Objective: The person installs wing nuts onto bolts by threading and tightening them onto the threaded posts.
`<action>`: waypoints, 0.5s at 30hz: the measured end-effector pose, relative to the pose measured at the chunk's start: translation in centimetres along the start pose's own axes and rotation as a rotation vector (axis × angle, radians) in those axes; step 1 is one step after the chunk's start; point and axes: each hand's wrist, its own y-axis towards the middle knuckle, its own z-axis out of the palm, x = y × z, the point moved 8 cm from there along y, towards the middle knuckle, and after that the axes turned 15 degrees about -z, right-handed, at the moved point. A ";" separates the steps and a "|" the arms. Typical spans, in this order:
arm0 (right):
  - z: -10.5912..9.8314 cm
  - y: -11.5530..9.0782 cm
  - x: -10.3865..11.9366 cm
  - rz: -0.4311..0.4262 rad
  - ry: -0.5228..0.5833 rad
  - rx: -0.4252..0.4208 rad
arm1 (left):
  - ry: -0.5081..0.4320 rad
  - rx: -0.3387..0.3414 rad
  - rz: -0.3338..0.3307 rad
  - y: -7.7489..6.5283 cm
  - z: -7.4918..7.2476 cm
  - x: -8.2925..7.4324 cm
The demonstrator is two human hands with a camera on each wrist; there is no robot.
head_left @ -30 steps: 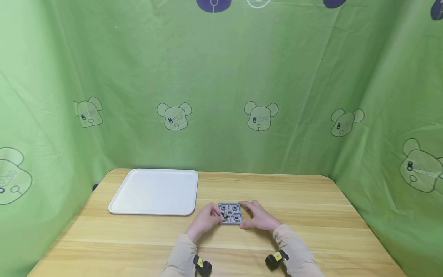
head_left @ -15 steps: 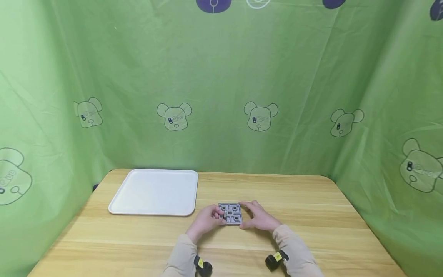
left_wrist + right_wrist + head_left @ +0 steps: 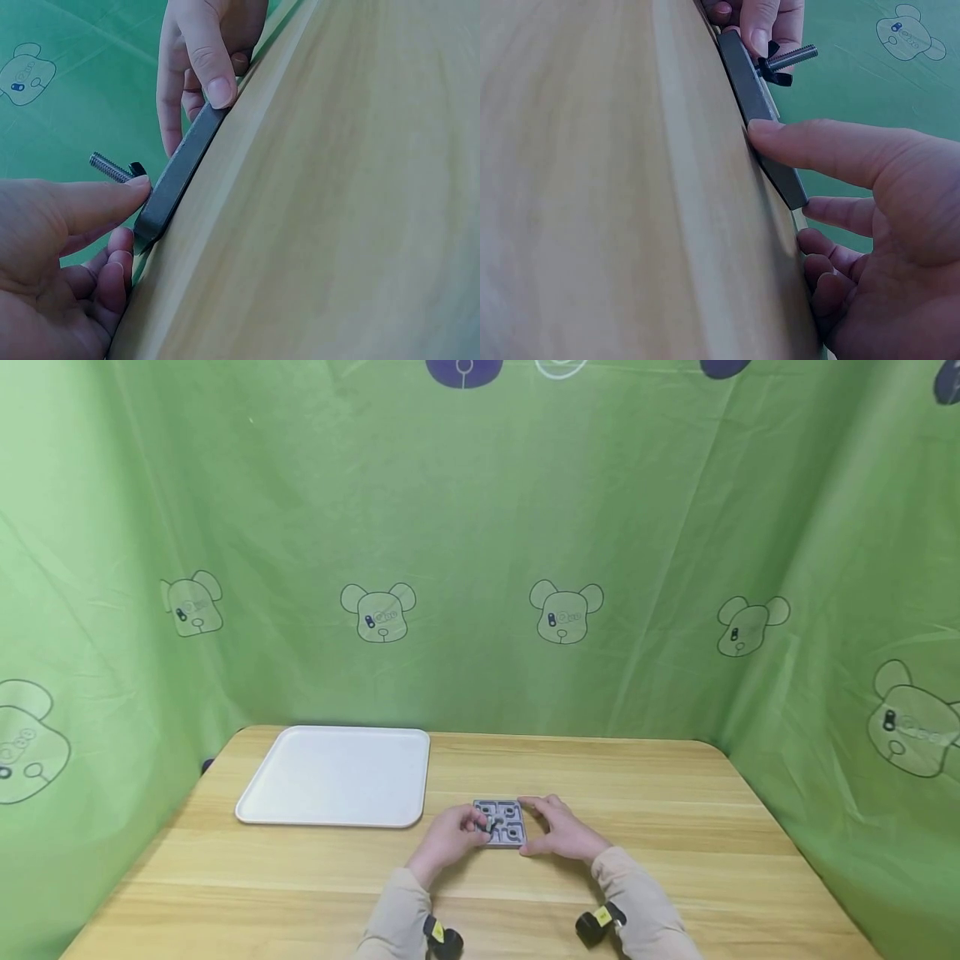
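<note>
A square grey metal plate (image 3: 512, 827) with recesses and round holes lies flat on the table. Near its left side a threaded stud (image 3: 799, 56) stands up, carrying a black wing nut (image 3: 781, 79) low down by the plate. My left hand (image 3: 448, 835) pinches the wing nut between thumb and fingers; the left wrist view shows the thumb against one wing, much of the nut being hidden. At the plate's right side my right hand (image 3: 561, 832) grips the edges, thumb at the near corner and fingers at the far one.
A white tray (image 3: 337, 777) lies on the wooden table (image 3: 637, 785) at the back left. Green curtains (image 3: 465, 677) printed with bear heads hang behind the table and on both sides. Each sleeve bears a black strapped-on camera (image 3: 590, 929).
My left fingers have shifted slightly at the wing nut, and its wings have turned to a different angle. The right hand and the plate have stayed in place.
</note>
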 end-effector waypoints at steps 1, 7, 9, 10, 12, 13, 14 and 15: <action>0.0 0.0 0.0 0.000 0.000 0.000 | 0.004 -0.002 0.001 0.0 0.0 0.0; 0.0 0.0 -0.1 0.005 -0.002 -0.001 | 0.022 -0.002 0.002 -0.1 0.1 0.0; 0.0 0.0 0.0 0.006 -0.001 -0.003 | 0.020 -0.001 0.010 -0.1 0.1 -0.1; 0.0 0.0 0.0 0.007 -0.001 -0.004 | 0.020 0.001 0.011 -0.1 0.1 -0.2; 0.0 0.0 0.0 0.009 0.000 -0.006 | 0.023 0.002 0.016 -0.1 0.1 -0.2; 0.0 0.0 0.0 0.010 0.000 -0.007 | 0.024 0.002 0.017 -0.2 0.1 -0.3; 0.0 0.0 0.0 0.011 0.000 -0.007 | 0.027 0.003 0.016 -0.2 0.1 -0.3; 0.0 0.0 0.0 0.013 0.000 -0.007 | 0.030 0.005 0.011 -0.1 0.1 -0.3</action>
